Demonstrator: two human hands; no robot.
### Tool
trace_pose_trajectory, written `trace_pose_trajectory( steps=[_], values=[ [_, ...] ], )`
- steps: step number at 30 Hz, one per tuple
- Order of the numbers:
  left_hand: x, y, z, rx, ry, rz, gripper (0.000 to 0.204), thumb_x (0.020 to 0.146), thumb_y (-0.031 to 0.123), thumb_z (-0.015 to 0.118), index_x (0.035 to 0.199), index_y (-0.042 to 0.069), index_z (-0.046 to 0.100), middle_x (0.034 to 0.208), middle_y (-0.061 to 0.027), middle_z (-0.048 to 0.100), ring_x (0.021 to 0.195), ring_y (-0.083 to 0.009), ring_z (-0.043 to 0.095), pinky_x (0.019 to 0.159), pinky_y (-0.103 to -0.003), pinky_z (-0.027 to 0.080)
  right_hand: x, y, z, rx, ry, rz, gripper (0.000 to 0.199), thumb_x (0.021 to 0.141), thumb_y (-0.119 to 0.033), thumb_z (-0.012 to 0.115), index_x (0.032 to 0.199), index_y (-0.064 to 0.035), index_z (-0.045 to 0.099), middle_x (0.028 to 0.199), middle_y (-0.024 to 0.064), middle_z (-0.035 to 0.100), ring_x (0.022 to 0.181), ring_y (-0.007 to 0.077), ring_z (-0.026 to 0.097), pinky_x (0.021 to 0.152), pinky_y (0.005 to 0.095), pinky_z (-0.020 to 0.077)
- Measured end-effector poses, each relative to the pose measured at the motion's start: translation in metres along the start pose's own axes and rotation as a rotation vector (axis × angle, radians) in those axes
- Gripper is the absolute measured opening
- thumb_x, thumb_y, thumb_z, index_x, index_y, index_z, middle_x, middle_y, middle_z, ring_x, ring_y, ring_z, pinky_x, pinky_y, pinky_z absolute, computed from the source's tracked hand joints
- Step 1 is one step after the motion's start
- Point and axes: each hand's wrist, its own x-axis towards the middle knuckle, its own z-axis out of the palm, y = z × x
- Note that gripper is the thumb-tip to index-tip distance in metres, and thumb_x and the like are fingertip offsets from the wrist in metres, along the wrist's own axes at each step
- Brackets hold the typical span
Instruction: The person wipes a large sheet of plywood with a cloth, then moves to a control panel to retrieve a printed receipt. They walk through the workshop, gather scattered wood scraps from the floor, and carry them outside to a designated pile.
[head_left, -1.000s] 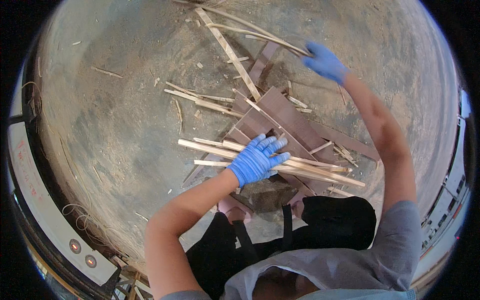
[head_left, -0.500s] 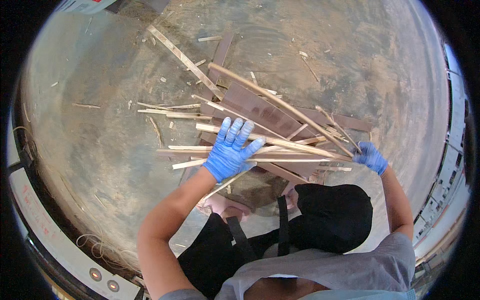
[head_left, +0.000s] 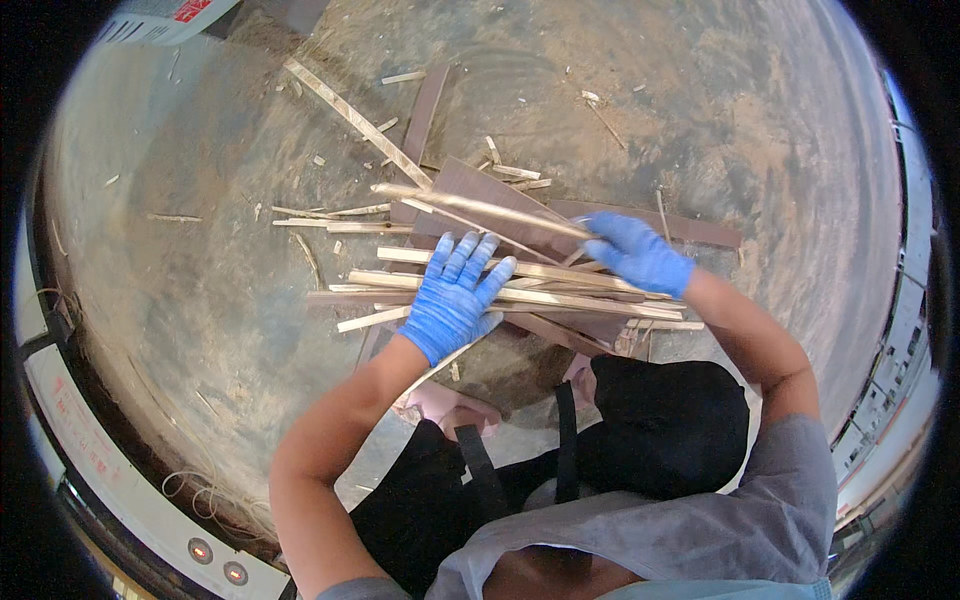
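Note:
A loose pile of pale wood strips (head_left: 560, 296) and brown boards (head_left: 480, 190) lies on the floor in front of me. My left hand (head_left: 452, 295), in a blue glove, rests flat across several strips with its fingers spread. At the pile's right side my right hand (head_left: 632, 250), gloved too and a little blurred, is closed around the right end of a long wood strip (head_left: 480, 210). That strip slants up to the left over the brown boards. The tips of my right fingers are partly hidden.
A long pale batten (head_left: 345, 110) and thin splinters (head_left: 330, 225) lie on the dusty floor (head_left: 700, 120) beyond and left of the pile. Tangled string (head_left: 205, 495) sits by a white machine edge (head_left: 110, 455) at lower left. A white container (head_left: 165, 22) stands far left.
My right hand has moved left and away from me, shifting the long strip left. Another strip now lies across the pile by my left hand, which stays nearly in place.

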Motion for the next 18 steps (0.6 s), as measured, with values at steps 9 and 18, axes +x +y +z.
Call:
trace_pose_trajectory(
  steps=[9,18],
  values=[
    [-0.09,0.081,-0.045,-0.96,-0.394,-0.493,0.074,0.075,0.043,0.069,0.13,0.004,0.04,0.136,-0.0235,0.035,0.123,-0.0384,0.038,0.102,-0.043,0.035,0.057,-0.023,-0.004,-0.123,-0.104,0.09,0.083,0.076,-0.056,0.063,0.132,0.0012,0.041,0.129,0.0252,0.047,0.12,0.0358,0.046,0.102,0.0403,0.0353],
    [0.009,0.123,0.158,-1.748,0.984,-1.316,0.085,0.081,0.053,0.061,0.139,0.002,0.026,0.136,-0.0141,0.036,0.121,-0.0246,0.04,0.103,-0.037,0.033,0.12,0.005,0.023,-0.171,-0.303,0.203,0.113,0.061,-0.074,0.062,0.137,0.0038,0.032,0.136,0.0258,0.039,0.127,0.0355,0.038,0.105,0.0391,0.0323]
  ],
)
